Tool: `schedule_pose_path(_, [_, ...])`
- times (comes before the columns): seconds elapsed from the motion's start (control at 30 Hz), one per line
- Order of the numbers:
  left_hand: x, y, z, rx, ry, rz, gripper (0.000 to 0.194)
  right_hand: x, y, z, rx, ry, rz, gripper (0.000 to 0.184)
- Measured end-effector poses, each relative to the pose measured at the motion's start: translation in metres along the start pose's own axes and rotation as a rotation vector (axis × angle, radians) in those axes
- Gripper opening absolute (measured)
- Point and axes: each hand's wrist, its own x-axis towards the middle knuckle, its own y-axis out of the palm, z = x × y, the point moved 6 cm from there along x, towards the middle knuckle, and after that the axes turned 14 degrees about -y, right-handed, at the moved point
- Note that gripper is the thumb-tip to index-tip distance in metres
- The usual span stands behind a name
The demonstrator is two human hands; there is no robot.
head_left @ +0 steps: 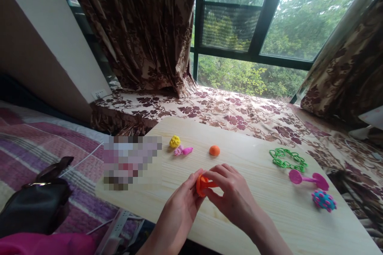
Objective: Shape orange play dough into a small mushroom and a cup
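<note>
Both my hands meet over the near middle of a light wooden table (263, 207). My left hand (182, 203) and my right hand (230, 193) pinch a small orange plastic piece (202, 184) between their fingertips, fingers closed round it. Its exact shape is partly hidden by my fingers. Just beyond it lies an orange clay ball (214, 150). To the far left of that sit a yellow clay lump (174, 141) and a small pink clay piece (184, 151).
On the table's right side lie a green ring-shaped mould (287, 158), a pink dumbbell-shaped tool (308, 178) and a blue ball with pink studs (324, 201). A black bag (36, 203) rests on the striped bed at left. Patterned window seat and curtains stand behind.
</note>
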Motion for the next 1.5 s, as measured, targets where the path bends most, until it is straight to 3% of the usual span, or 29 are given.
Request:
schedule_pose_path(0.37, [-0.001,0.000,0.003,-0.012,-0.041,0.048,0.034,0.001,-0.002,0.007,-0.011,-0.039,0.069,0.010])
schedule_pose_path(0.7, [-0.002,0.007,0.000,-0.031,-0.050,0.103,0.025,0.001,0.006,0.008,-0.018,-0.077,0.064,0.016])
schedule_pose_path(0.9, [0.000,-0.002,0.001,-0.029,-0.054,0.063,0.027,0.003,0.001,0.007,-0.008,-0.069,0.023,0.009])
schedule_pose_path(1.23, [-0.001,0.001,0.001,-0.038,-0.046,0.091,0.022,0.004,0.005,0.011,0.017,-0.095,0.012,0.018])
schedule_pose_path(1.5, [0.005,-0.013,0.002,-0.042,-0.013,-0.012,0.020,0.002,-0.003,0.008,-0.007,-0.032,0.024,0.009])
